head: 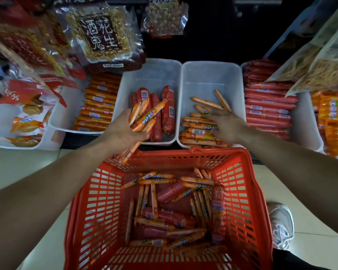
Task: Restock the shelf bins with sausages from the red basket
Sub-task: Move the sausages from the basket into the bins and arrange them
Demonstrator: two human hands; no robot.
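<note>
Crowding left hand [123, 131]: red basket [248, 191], bins [180, 78]

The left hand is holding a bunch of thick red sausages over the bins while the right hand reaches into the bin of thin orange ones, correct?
Not quite. In the head view the left hand holds thin orange sausages, not thick red ones. The right hand does reach into the bin of thin orange ones.

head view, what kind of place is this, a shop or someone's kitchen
Most likely a small grocery or snack shop: white shelf bins stocked with packaged sausages, hanging bags of peanuts above them, and a red shopping basket on the floor.
</note>
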